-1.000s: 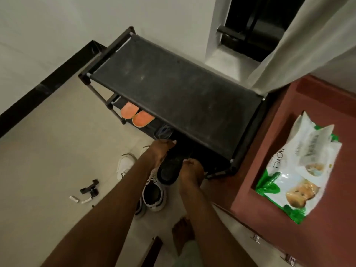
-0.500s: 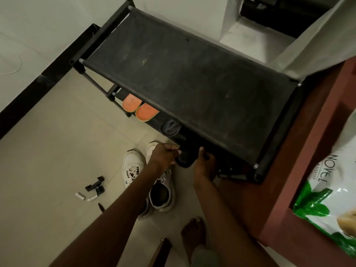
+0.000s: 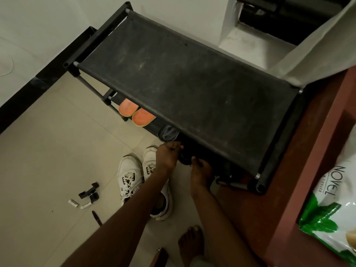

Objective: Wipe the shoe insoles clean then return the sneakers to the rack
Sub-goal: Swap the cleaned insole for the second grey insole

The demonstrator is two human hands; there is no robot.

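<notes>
A person's left hand (image 3: 167, 158) and right hand (image 3: 200, 171) both grip a dark shoe (image 3: 185, 159) at the front edge of the rack (image 3: 192, 79), under its top shelf, apparently sliding it in. The white sneakers (image 3: 138, 176) wait on the floor just beside, seemingly next for shelving.

Dark shoe (image 3: 185, 160) mostly hidden, perhaps gripped.

We see matt, dusty black cloth on the rack (image 3: 192, 78), a glossy plastic bag (image 3: 331, 205), and smooth floor tiles (image 3: 48, 151).
</notes>
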